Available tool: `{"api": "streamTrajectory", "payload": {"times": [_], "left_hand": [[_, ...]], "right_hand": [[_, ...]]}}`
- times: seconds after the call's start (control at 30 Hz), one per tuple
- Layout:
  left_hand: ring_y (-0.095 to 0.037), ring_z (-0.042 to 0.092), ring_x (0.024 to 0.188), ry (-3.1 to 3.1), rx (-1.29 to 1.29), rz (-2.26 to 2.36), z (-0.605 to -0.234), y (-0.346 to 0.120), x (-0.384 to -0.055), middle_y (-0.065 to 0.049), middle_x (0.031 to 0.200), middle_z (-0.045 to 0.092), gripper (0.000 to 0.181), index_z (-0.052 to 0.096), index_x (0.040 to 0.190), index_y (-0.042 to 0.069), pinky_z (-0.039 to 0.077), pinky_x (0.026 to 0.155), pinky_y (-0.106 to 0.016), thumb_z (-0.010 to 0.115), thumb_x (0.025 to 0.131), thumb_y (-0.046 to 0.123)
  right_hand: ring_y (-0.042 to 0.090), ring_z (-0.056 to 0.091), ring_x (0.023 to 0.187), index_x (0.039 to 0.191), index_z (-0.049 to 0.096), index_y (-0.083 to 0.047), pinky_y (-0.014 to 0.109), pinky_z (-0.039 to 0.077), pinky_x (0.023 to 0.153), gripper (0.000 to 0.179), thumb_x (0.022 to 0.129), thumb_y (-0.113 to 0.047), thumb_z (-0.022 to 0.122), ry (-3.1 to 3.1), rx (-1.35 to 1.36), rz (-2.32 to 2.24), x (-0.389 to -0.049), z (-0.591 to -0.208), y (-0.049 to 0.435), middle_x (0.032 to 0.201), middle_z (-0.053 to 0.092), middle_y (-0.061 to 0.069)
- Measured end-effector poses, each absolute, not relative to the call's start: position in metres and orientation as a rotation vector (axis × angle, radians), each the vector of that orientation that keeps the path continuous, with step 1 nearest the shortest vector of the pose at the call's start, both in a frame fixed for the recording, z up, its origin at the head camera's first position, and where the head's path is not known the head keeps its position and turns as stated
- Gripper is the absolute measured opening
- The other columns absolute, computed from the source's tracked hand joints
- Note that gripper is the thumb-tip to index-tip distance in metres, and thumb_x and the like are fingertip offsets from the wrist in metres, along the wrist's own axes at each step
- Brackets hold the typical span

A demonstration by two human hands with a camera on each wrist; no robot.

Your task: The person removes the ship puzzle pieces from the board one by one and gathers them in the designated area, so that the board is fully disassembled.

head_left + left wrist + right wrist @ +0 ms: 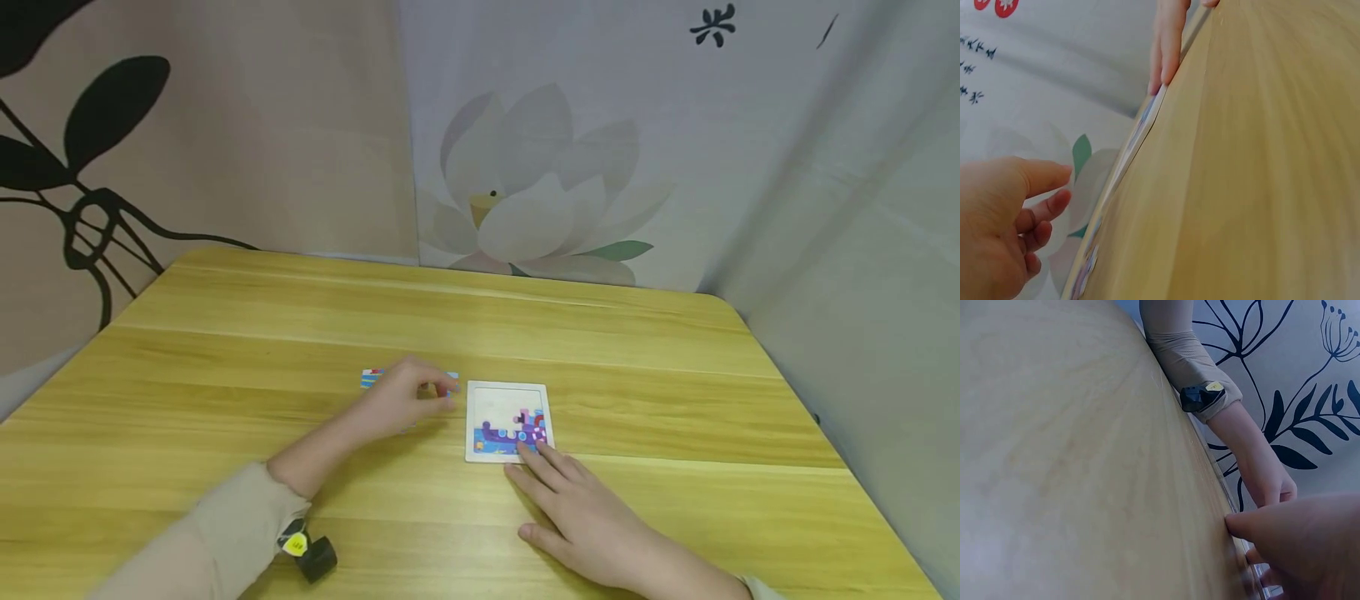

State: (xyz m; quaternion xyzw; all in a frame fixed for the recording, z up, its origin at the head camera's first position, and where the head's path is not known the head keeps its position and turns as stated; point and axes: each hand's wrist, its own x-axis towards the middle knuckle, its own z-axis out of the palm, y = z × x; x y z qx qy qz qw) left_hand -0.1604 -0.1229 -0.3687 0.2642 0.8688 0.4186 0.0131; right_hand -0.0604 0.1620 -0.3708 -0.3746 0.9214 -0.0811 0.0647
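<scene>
We have a small white puzzle tray [508, 388] lying flat near the middle of the tabletop [675, 350], its lower rows already filled with blue and purple pieces and its upper part bare; our right hand [592, 521] rests beside its near edge, fingers straight and relaxed, two fingertips [542, 451] touching the tray's lower right corner, nothing clasped. Our left hand [405, 400] sits just left of the tray over a small cluster of loose puzzle pieces [369, 377], fingers curled down on them; whether that grip has truly closed on one piece or only covers the heap we cannot tell, since the knuckles hide the fingertips.

The risks, as we judge them: the tray is light and held only by fingertip pressure at one corner, so a push from the left could swing it and jolt the placed pieces loose; the loose pieces are thin and flat on smooth wood, so a pinch could skid off or drag neighbours along; a piece brought in tilted could catch on the tray's raised rim or ride over a seated piece; the left sleeve [225, 533] might sweep stray pieces.
</scene>
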Motion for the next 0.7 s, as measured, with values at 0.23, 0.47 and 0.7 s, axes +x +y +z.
{"api": "streamTrajectory", "payload": {"times": [0.23,0.47,0.7], "left_hand": [[-0.017,0.050,0.076,2.661,0.899,1.293,-0.369,-0.102,-0.164,0.009,0.083,0.063,0.018,0.073,0.103,0.006,0.046,0.065,-0.031,0.072,0.086,0.012],[-0.014,0.050,0.065,2.607,0.954,1.278,-0.374,-0.080,-0.170,0.008,0.083,0.063,0.019,0.072,0.105,0.006,0.045,0.059,-0.027,0.071,0.088,0.013],[-0.012,0.053,0.067,2.520,0.965,1.299,-0.379,-0.061,-0.175,0.005,0.085,0.065,0.020,0.071,0.107,0.003,0.048,0.062,-0.025,0.070,0.088,0.012]], "right_hand": [[0.030,0.011,0.143,0.152,0.027,-0.017,0.049,0.019,0.111,0.062,0.100,-0.051,0.035,2.768,-1.125,-0.233,-0.060,-0.372,0.162,0.158,0.014,0.006],[0.030,0.011,0.143,0.152,0.027,-0.017,0.048,0.019,0.111,0.062,0.101,-0.050,0.035,2.773,-1.137,-0.225,-0.060,-0.373,0.164,0.158,0.014,0.006],[0.030,0.014,0.142,0.151,0.030,-0.015,0.048,0.022,0.110,0.061,0.101,-0.049,0.037,2.797,-1.183,-0.215,-0.061,-0.374,0.164,0.158,0.017,0.007]]}}
